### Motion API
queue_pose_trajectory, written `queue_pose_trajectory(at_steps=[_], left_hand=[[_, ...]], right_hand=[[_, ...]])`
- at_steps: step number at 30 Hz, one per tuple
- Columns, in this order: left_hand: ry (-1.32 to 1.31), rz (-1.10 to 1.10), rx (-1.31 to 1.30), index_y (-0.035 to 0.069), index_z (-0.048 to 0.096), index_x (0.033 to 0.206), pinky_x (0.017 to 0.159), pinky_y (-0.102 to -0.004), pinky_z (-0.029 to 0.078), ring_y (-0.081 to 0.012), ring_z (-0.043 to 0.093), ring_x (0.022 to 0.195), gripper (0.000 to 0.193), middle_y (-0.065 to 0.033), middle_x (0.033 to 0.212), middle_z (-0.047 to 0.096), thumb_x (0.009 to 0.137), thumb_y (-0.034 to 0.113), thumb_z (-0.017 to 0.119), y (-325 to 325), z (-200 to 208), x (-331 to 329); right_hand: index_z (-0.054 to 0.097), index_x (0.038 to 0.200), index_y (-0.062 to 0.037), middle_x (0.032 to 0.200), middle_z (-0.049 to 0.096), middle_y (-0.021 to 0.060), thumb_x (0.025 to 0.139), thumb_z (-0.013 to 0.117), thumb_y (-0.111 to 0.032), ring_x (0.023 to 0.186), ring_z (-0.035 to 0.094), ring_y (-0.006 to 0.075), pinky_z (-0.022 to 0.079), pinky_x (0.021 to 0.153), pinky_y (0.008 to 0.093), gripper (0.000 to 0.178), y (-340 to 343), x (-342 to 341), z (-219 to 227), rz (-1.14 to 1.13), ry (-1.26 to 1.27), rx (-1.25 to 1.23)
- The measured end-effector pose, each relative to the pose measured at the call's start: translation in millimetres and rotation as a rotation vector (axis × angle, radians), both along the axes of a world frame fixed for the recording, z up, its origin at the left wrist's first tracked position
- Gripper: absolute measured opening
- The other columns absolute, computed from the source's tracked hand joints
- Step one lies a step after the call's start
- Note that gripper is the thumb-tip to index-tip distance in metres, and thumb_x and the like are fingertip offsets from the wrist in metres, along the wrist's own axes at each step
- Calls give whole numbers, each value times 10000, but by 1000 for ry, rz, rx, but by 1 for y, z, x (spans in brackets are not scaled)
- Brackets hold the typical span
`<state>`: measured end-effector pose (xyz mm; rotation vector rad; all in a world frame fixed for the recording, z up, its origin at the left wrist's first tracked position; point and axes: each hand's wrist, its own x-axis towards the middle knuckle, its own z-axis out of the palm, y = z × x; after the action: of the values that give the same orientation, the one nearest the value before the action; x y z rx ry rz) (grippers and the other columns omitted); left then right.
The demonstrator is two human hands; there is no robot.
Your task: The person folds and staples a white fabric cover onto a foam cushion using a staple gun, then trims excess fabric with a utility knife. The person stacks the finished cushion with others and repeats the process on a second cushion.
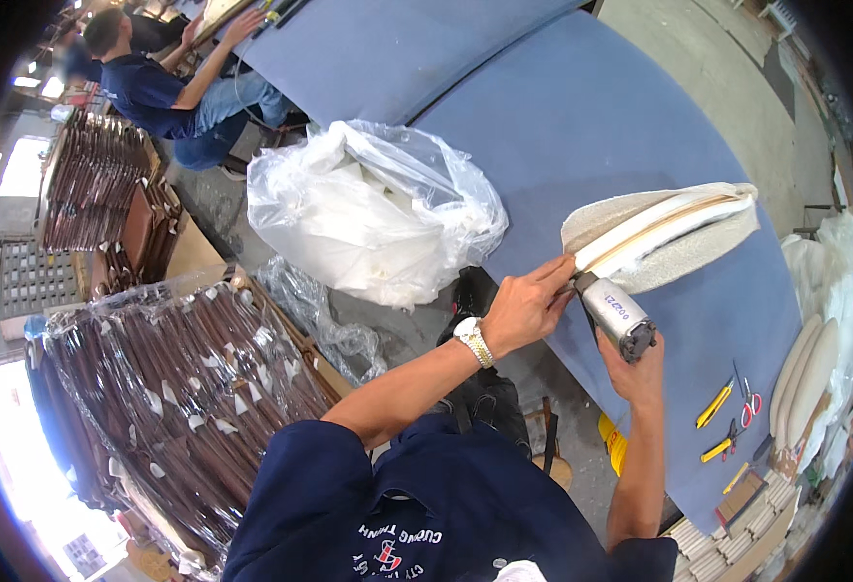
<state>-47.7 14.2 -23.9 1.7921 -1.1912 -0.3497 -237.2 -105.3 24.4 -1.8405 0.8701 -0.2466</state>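
My right hand [633, 367] is wrapped round a grey pneumatic staple gun [620, 315]. The gun's nose points at the near left end of an upholstered pad [708, 254], which lies on the blue table [620, 116]. Beige fabric flaps spread to both sides of the pad, with white padding and a narrow wooden strip along its middle. With bent fingers, my left hand [526, 308] pinches the pad's near end beside the gun's nose. Its fingertips are partly hidden there.
Left of the table bulges a clear plastic bag [368, 233] of white padding. Utility knives [714, 404] and scissors [750, 409] lie at the table's right. Plastic-wrapped brown frames [193, 388] stand at my left. At the far left a co-worker [155, 92] works at the table.
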Motion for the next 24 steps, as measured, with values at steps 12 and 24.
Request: queue_pose_trajectory(at_steps=[12, 24], left_hand=[[-17, 60, -24, 44, 664, 1276, 740, -395, 598, -331, 740, 859, 432, -166, 1286, 706, 881, 186, 764, -10, -5, -7], [53, 190, -137, 33, 673, 1226, 940, -389, 584, -309, 704, 1143, 536, -156, 1325, 687, 762, 178, 899, 3, -19, -71]], right_hand=[[682, 1210, 20, 1130, 707, 207, 805, 799, -133, 1049, 679, 403, 533, 908, 470, 448, -42, -175, -91, -365, 436, -596], [700, 1118, 69, 1027, 734, 144, 1068, 577, -371, 901, 719, 192, 579, 795, 305, 459, -9, -12, 24, -388, -312, 226]])
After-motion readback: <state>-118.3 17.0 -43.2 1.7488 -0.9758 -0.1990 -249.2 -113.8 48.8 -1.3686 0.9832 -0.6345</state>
